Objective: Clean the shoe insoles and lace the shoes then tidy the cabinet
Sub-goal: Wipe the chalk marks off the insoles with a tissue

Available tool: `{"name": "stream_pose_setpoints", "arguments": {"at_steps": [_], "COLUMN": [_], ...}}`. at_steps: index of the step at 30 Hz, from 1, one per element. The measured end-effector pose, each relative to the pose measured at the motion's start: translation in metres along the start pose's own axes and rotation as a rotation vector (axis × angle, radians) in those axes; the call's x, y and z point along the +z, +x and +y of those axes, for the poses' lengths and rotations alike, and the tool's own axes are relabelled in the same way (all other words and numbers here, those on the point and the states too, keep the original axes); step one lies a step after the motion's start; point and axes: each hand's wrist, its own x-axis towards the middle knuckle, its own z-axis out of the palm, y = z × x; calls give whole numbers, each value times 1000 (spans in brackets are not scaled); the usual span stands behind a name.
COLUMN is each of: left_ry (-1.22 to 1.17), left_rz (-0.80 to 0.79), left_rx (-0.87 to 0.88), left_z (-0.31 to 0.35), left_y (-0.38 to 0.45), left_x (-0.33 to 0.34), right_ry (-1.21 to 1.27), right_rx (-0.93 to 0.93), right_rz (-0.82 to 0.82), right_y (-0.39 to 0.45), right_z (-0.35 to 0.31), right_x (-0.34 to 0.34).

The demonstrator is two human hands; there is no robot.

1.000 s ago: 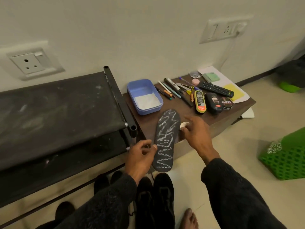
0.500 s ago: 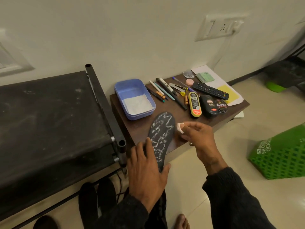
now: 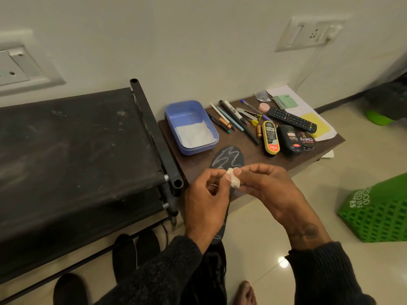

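Observation:
A black insole (image 3: 228, 158) with a white zigzag pattern lies on the small brown cabinet (image 3: 246, 148), its heel end hanging over the front edge behind my hands. Above it, my left hand (image 3: 206, 201) and my right hand (image 3: 267, 190) meet and both pinch a small white wad of tissue (image 3: 234, 178) between their fingertips. A blue tub (image 3: 191, 126) holding white tissue stands at the cabinet's back left. Black shoes (image 3: 211, 271) sit on the floor below my arms.
Pens, a battery, shoe polish containers (image 3: 286, 139), a remote (image 3: 291, 119) and papers cover the cabinet's right half. A black shoe rack (image 3: 77, 155) stands on the left, with dark insoles under it. A green basket (image 3: 378, 212) sits on the floor at right. My bare foot (image 3: 245, 292) shows below.
My left hand left the insole's heel and rose to meet my right hand at the tissue wad. The right hand lifted the wad off the cabinet top.

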Motion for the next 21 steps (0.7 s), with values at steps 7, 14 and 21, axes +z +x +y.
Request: {"name": "stream_pose_setpoints", "arguments": {"at_steps": [7,14,21], "left_ry": [-374,-333,-681], "left_rz": [-118,-302,-285], "left_rx": [-411,-414,-551], "left_z": [-1,-4,-1], "left_y": [10,3,6], "left_x": [-4,6,13], "right_ry": [-74,-168,-3], "right_rx": [25,-51,65], "right_rz": [34,41,42], "right_y": [-10,-24,-28], "right_z": [-9,-3,4], "right_x": [-3,-19,-39]}}
